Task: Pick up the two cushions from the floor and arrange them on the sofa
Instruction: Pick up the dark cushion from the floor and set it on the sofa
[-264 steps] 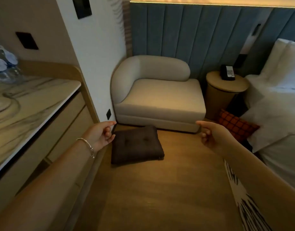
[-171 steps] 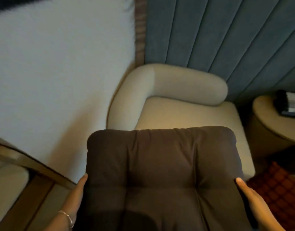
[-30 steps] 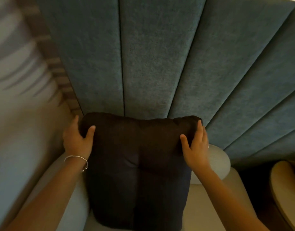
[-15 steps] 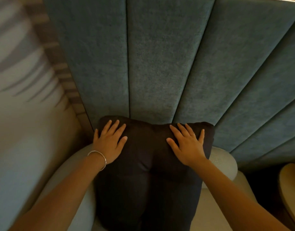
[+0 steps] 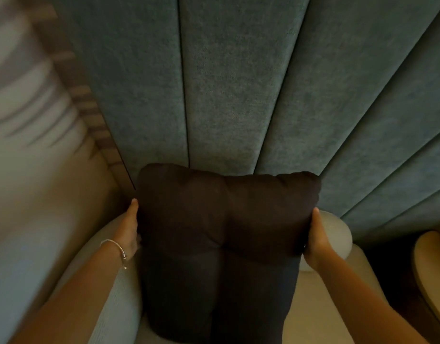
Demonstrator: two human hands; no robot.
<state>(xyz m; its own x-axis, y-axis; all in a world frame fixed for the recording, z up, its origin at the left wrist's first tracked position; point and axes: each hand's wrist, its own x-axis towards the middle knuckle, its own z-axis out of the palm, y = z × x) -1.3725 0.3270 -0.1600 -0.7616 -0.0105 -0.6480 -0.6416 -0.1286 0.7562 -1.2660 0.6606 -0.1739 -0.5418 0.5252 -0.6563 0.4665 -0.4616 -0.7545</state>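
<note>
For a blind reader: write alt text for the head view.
Two bare hands, left hand and right hand, hold the sides of a dark cushion standing upright against the back of a beige sofa. Blue padded wall panels rise behind it.

support: cream sofa, rounded backrest against the blue panelled wall | on it: dark brown cushion stood upright on the seat, leaning on the backrest | place: cushion sat between the left fingers and right fingers, both touching its side edges
</note>
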